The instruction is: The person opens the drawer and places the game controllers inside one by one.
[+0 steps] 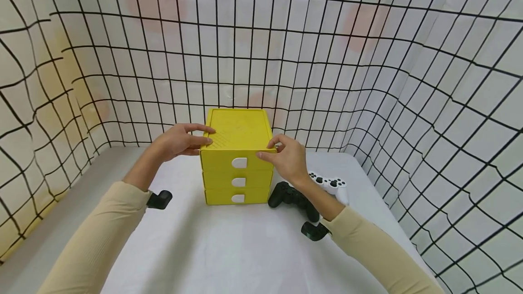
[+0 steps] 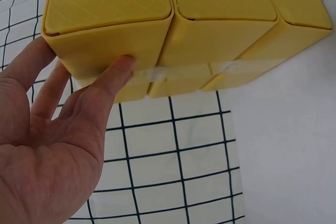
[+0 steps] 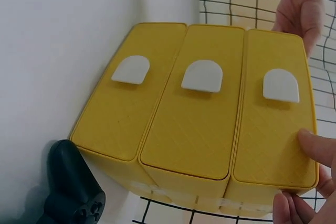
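Observation:
A yellow three-drawer box (image 1: 239,130) stands upright on the white table, its drawers all pushed in and each fitted with a white tab handle (image 3: 203,76). At its upper left edge my left hand (image 1: 177,143) rests with extended fingers, some over the top and one against the side panel, as the left wrist view shows. My right hand (image 1: 289,155) pinches the upper right front corner, thumb on the front of the top drawer and other fingers bent over the top and side. Clear tape runs across the box's side (image 2: 157,73).
Right of the box lies a black game controller (image 1: 292,198), partly behind my right forearm. A white game controller (image 1: 327,181) lies just beyond it. Black grid netting (image 1: 261,40) over white sheeting rises at the back and both sides of the table (image 1: 241,248).

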`<state>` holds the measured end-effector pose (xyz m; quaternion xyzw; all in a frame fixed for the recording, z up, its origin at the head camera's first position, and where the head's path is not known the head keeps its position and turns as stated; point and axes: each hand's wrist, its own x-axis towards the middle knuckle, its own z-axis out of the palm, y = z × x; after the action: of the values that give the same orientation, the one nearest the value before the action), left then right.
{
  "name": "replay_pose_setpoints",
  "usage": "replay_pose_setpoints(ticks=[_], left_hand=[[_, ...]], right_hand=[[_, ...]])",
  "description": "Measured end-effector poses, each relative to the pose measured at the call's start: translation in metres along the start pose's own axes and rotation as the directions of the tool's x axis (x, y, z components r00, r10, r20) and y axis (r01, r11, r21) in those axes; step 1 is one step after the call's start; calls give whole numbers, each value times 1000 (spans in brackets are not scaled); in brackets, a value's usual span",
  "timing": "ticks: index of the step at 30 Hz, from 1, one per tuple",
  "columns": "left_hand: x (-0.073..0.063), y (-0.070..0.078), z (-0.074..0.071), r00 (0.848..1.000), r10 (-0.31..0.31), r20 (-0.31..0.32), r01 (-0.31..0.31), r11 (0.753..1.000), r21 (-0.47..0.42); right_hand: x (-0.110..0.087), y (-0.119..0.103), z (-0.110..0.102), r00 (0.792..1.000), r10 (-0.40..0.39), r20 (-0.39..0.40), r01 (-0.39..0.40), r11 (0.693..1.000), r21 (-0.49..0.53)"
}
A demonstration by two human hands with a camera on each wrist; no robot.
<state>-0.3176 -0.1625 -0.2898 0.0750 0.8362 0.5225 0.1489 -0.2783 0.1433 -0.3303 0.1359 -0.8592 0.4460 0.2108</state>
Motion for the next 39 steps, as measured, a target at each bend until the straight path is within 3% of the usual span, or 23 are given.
replay_pose_setpoints(ticks=[9,18,25,39], left_hand=[[-2,-2,0,1000,4,1,-4,1000,-18],[-2,0,2,1000,3,-5,-3,1000,16],[-2,-1,1,1000,2,-8,-2,1000,7],[-1,-1,1,1000,-2,-7,2,1000,-14]], right_hand=[[2,-10,-14,994,30,104,-23,998,-65],[-10,-20,-26,987,33,158,-16,994,-108],[-21,-27,-14,969,25,247,-8,998,-70],[-36,-3,24,936,49,350,-42,999,-27]])
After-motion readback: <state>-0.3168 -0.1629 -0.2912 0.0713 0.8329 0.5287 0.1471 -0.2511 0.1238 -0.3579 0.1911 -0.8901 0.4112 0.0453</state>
